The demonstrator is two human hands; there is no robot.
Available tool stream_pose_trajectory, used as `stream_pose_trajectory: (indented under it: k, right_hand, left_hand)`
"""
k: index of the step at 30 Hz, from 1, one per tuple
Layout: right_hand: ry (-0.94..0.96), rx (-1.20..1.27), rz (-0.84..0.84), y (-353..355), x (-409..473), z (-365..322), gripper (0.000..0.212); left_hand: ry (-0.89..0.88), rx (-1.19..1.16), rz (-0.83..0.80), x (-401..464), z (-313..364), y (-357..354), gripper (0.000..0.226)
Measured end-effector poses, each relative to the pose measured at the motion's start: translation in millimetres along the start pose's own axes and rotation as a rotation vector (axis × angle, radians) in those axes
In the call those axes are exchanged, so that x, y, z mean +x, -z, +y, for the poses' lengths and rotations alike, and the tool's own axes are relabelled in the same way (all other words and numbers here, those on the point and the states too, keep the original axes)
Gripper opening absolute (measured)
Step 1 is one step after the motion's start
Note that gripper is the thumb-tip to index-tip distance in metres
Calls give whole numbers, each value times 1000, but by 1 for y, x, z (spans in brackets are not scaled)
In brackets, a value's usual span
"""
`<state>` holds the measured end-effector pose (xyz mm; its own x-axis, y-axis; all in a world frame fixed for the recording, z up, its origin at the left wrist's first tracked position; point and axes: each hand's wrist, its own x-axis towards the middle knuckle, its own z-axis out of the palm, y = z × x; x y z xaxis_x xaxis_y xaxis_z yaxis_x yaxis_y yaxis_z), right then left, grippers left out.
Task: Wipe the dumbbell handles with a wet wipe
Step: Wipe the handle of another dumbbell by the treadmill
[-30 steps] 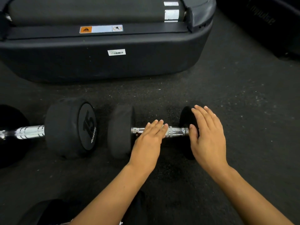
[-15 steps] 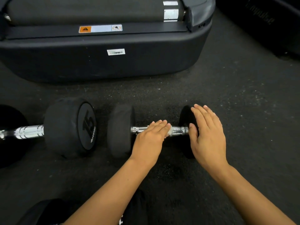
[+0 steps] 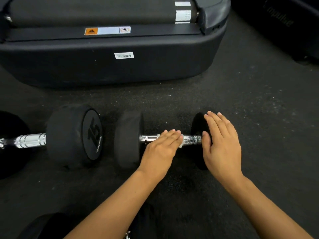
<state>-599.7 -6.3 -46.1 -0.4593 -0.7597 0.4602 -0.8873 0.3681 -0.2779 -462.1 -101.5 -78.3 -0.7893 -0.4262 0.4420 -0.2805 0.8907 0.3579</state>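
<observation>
A small black dumbbell (image 3: pixel 128 140) lies on the dark floor in front of me, its chrome handle (image 3: pixel 191 139) running left to right. My left hand (image 3: pixel 161 149) lies flat with straight fingers over the middle of the handle, pressing a white wet wipe (image 3: pixel 181 144) whose edge shows under the fingertips. My right hand (image 3: pixel 222 147) rests flat against the dumbbell's right head (image 3: pixel 197 125), fingers straight. A larger dumbbell marked 15 (image 3: pixel 74 135) lies to the left with its own chrome handle (image 3: pixel 29 140).
The dark rear end of a treadmill (image 3: pixel 110 66) with a barcode sticker stands just behind the dumbbells. Another black machine (image 3: pixel 284 23) fills the top right. Rubber gym floor (image 3: pixel 259 109) stretches to the right. Another black dumbbell head (image 3: pixel 43 226) sits at the bottom left.
My left hand has slid a little to the right along the handle with the wipe. My right hand stays on the right head.
</observation>
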Motion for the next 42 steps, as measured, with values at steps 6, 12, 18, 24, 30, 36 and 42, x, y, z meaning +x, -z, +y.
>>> stream_pose_trajectory:
  k: [6,12,18,24,30,36,42]
  right_hand:
    - [0,1,-6,1,3,0,47]
    - [7,-6,-12,1,0,-1,47]
    - [4,-14,-18,2,1,0,47]
    - [16,-13,-20,2,5,1,46]
    - [32,-1,1,2,2,1,45]
    - [30,-3,2,2,2,0,45]
    - [16,-21,6,1,0,-1,45]
  left_hand:
    - [240,-25,-132,21,-5,11,27]
    - [200,11,-292,32,2,15,25]
    - [237,-17,-255,26,12,19,32]
    - [340,137,-504,58,-3,27,19]
    - [376,142,-119,11,13,24,31]
    - [296,96,-15,3,3,7,39]
    - [367,48,-271,38,6,19,20]
